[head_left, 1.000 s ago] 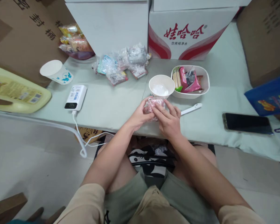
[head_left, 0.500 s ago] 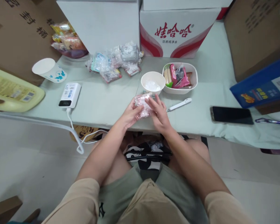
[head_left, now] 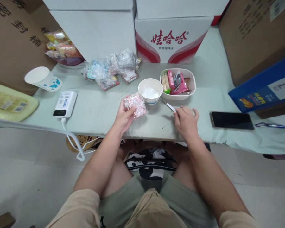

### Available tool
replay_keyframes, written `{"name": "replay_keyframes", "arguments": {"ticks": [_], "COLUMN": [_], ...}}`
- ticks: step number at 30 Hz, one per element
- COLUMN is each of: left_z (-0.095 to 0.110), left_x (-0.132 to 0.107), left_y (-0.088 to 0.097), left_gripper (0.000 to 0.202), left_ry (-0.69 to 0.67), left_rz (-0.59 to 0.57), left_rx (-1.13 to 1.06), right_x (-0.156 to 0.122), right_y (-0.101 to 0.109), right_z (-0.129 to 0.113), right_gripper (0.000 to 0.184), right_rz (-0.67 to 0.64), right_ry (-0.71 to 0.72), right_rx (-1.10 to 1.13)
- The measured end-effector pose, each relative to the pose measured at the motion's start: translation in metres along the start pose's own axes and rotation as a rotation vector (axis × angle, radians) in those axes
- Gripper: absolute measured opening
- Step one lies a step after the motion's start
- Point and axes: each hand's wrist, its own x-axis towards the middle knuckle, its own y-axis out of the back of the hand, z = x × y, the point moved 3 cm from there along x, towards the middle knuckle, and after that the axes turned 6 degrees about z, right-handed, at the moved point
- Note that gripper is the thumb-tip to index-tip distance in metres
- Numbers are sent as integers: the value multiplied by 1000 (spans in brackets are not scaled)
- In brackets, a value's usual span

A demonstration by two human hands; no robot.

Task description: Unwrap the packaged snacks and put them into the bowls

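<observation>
My left hand [head_left: 126, 114] is closed on a small pink packet [head_left: 136, 106] in clear crinkled plastic wrap, held just above the table's front part. To the right, my right hand [head_left: 186, 122] has its fingers around the handle of a slim white craft knife [head_left: 171, 107]. The knife's thin dark tip points up and left, toward the containers. A paper cup [head_left: 150, 91] with clear crumpled plastic inside stands between the hands, a little farther back. Beside the cup is a white oval tub [head_left: 191, 94] holding wooden sticks and pink and brown packets.
Several plastic-wrapped packets [head_left: 109, 71] lie in front of the white carton [head_left: 166, 39]. On the left are a tipped paper cup [head_left: 44, 79], a power bank [head_left: 65, 104] with a cable and a yellow bottle [head_left: 14, 103]. A phone [head_left: 231, 120] and a pen [head_left: 272, 125] lie right.
My right hand has left the wrapped packet, moved right and taken hold of the craft knife. My left hand still holds the packet. The view has shifted slightly.
</observation>
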Motion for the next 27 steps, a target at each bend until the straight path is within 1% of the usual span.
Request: {"name": "replay_keyframes", "arguments": {"ticks": [3, 5, 6, 8, 11, 14, 16, 18, 20, 21, 23, 25, 26, 27], "left_z": [-4, -8, -10, -12, -10, -1, 6, 9, 4, 0, -14, -28, -34, -38], "left_x": [-2, -5, -7, -11, -14, -12, -8, -5, -7, -9, -17, -27, -31, -33], "left_y": [1, -2, -4, -9, -14, -6, 3, 10, 11, 9, -2, -15, -20, -24], "left_gripper": [71, 69, 68, 67, 69, 73, 74, 75, 74, 73, 69, 65, 62, 61], "left_ry": [-44, -79, -90, -93, -80, -86, -100, -106, -85, -69, -36, -22, -40, -84], "left_rz": [13, -1, -16, -57, -87, -10, 55, 80, 52, 17, -100, -250, -309, -341], "left_rx": [79, 139, 161, 189, 184, 99, 37, -2, -9, 3, 49, 129, 180, 236], "right_x": [-6, -12, -14, -17, -17, -18, -18, -16, -11, -8, -1, 4, 6, 7], "right_y": [-2, -7, -10, -14, -18, -19, -18, -14, -10, -8, -7, -7, -6, -6], "right_z": [-26, -42, -49, -60, -67, -65, -58, -46, -30, -22, -10, -3, -2, -2], "right_gripper": [28, 28, 28, 28, 30, 33, 33, 33, 33, 33, 32, 30, 30, 31], "right_rz": [-138, -228, -247, -236, -203, -258, -274, -194, -73, -29, 18, 77, 120, 160], "right_ry": [-109, -184, -192, -139, 7, 118, 138, 97, 26, -3, -33, -46, -53, -49], "right_rx": [327, 451, 474, 469, 378, 298, 292, 245, 113, 34, -94, -154, -154, -126]}}
